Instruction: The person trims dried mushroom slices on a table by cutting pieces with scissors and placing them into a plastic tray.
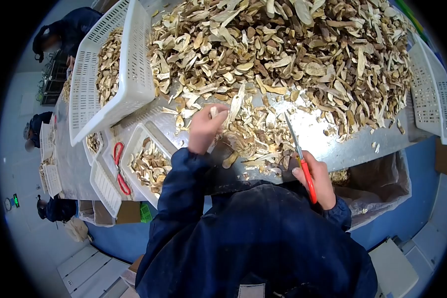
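My left hand is closed, with a pale piece of dried mushroom between thumb and fingers. It hovers over the near edge of a loose scatter of mushroom slices on the metal table. In my right hand are red-handled scissors, their blades pointing away from me and looking closed. That hand is at the table's front edge, right of the scattered slices. Behind both hands rises a large heap of dried mushroom slices, brown and cream.
A tall white basket stands at left, near a white tray of slices and a second pair of red-handled scissors. Another basket is at right. A lined box sits below the table edge. Several people work at far left.
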`<action>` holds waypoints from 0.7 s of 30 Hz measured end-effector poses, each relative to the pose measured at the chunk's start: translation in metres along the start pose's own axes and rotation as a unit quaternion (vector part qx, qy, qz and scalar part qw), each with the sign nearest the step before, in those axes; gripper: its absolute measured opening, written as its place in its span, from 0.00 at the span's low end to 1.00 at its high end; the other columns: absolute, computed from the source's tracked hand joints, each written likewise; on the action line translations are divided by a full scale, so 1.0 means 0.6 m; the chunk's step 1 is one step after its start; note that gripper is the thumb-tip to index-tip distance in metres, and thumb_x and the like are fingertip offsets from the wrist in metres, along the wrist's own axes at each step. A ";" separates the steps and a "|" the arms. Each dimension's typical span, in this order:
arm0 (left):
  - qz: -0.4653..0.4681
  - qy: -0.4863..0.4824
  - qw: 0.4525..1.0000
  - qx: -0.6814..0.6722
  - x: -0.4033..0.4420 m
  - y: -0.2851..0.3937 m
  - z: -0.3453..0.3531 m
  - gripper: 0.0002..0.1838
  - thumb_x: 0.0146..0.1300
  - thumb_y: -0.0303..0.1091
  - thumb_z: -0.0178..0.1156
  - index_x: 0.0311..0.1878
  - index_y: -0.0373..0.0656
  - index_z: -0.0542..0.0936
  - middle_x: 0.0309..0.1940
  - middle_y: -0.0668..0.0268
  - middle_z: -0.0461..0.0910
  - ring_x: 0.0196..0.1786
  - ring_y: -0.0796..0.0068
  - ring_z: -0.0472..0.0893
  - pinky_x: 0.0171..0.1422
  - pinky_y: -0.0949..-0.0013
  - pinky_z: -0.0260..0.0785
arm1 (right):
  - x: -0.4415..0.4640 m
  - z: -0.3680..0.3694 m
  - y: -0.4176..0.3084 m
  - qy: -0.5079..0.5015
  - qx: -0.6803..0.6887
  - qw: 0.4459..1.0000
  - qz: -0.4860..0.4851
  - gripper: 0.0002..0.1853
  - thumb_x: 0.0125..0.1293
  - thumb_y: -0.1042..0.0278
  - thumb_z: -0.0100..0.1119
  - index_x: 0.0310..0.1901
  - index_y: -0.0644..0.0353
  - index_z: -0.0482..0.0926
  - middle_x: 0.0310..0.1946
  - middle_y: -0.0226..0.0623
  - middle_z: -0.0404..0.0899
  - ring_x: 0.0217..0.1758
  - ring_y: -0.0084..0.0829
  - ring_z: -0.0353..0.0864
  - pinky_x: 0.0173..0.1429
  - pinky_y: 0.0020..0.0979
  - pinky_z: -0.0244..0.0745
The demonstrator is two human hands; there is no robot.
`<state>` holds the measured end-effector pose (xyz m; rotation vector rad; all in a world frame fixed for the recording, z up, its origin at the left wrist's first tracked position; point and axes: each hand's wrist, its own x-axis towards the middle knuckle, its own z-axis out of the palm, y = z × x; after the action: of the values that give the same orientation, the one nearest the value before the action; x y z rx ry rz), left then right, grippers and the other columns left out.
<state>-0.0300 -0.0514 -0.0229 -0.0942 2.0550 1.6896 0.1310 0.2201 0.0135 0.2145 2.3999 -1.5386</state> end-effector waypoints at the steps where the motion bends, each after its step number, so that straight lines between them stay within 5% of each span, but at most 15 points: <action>1: 0.065 0.073 0.977 0.188 0.005 0.004 0.014 0.14 0.60 0.38 0.64 0.45 0.40 0.80 0.30 0.64 0.80 0.31 0.75 0.78 0.33 0.73 0.68 | 0.000 0.000 -0.001 0.000 -0.001 1.000 -0.002 0.23 0.62 0.58 0.64 0.52 0.65 0.73 0.21 0.46 0.74 0.23 0.44 0.76 0.31 0.35 0.68; 4: 0.227 0.162 0.885 0.373 0.034 -0.010 0.047 0.20 0.55 0.40 0.66 0.47 0.37 0.79 0.37 0.51 0.82 0.37 0.54 0.82 0.44 0.58 0.72 | -0.002 -0.003 -0.006 -0.013 -0.005 1.000 0.014 0.22 0.62 0.59 0.65 0.51 0.65 0.73 0.20 0.45 0.73 0.23 0.43 0.76 0.31 0.35 0.67; 5: 0.169 0.153 0.883 0.411 0.038 -0.013 0.053 0.21 0.55 0.40 0.66 0.48 0.38 0.78 0.40 0.50 0.82 0.42 0.47 0.81 0.47 0.54 0.72 | -0.003 -0.004 -0.007 -0.012 -0.007 1.000 0.016 0.22 0.62 0.59 0.65 0.51 0.65 0.73 0.20 0.45 0.72 0.23 0.43 0.76 0.30 0.35 0.67; 8: 0.140 0.132 0.906 0.376 0.036 -0.003 0.060 0.23 0.55 0.41 0.66 0.51 0.38 0.77 0.40 0.49 0.82 0.44 0.48 0.80 0.48 0.55 0.71 | -0.006 -0.008 -0.008 -0.006 -0.010 1.000 0.022 0.22 0.61 0.59 0.65 0.50 0.65 0.73 0.19 0.45 0.72 0.22 0.43 0.75 0.30 0.35 0.67; 9: 0.186 0.134 0.905 0.358 0.037 -0.006 0.056 0.21 0.56 0.41 0.66 0.48 0.37 0.79 0.37 0.50 0.82 0.39 0.51 0.82 0.45 0.58 0.72 | -0.007 -0.009 -0.007 -0.002 -0.008 1.000 0.025 0.22 0.61 0.59 0.66 0.50 0.65 0.73 0.18 0.45 0.71 0.21 0.43 0.75 0.30 0.35 0.67; 12: 0.125 0.009 0.976 0.180 0.015 0.008 0.041 0.18 0.56 0.42 0.65 0.43 0.36 0.81 0.34 0.54 0.83 0.33 0.64 0.81 0.40 0.67 0.71 | -0.008 -0.009 -0.004 -0.005 -0.035 0.999 0.011 0.27 0.58 0.57 0.68 0.53 0.64 0.71 0.21 0.45 0.73 0.25 0.44 0.76 0.32 0.36 0.69; 13: 0.063 -0.031 0.990 0.124 -0.011 0.047 0.051 0.15 0.60 0.40 0.63 0.39 0.35 0.82 0.29 0.61 0.82 0.30 0.77 0.76 0.37 0.74 0.68 | -0.006 -0.008 -0.003 -0.009 -0.050 0.999 0.002 0.29 0.57 0.56 0.69 0.54 0.63 0.71 0.23 0.46 0.74 0.26 0.45 0.77 0.34 0.37 0.69; 16: 0.018 -0.128 0.989 0.068 -0.047 0.081 0.058 0.12 0.63 0.37 0.61 0.41 0.37 0.82 0.24 0.73 0.78 0.25 0.87 0.72 0.29 0.79 0.62 | 0.001 -0.002 -0.008 0.009 -0.083 0.992 -0.092 0.35 0.53 0.53 0.71 0.58 0.62 0.67 0.30 0.47 0.76 0.35 0.47 0.77 0.41 0.40 0.71; 21: 0.050 -0.236 0.970 0.004 -0.057 0.069 0.059 0.06 0.62 0.25 0.62 0.40 0.35 0.81 0.32 0.71 0.73 0.34 0.84 0.72 0.37 0.77 0.63 | 0.002 -0.005 -0.012 -0.033 -0.098 0.988 -0.111 0.39 0.52 0.49 0.71 0.59 0.63 0.65 0.33 0.47 0.75 0.39 0.50 0.75 0.43 0.43 0.69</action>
<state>-0.0032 -0.0166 0.0238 0.3852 1.7279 1.5732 0.1277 0.2195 0.0205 -0.1478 2.5713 -1.3569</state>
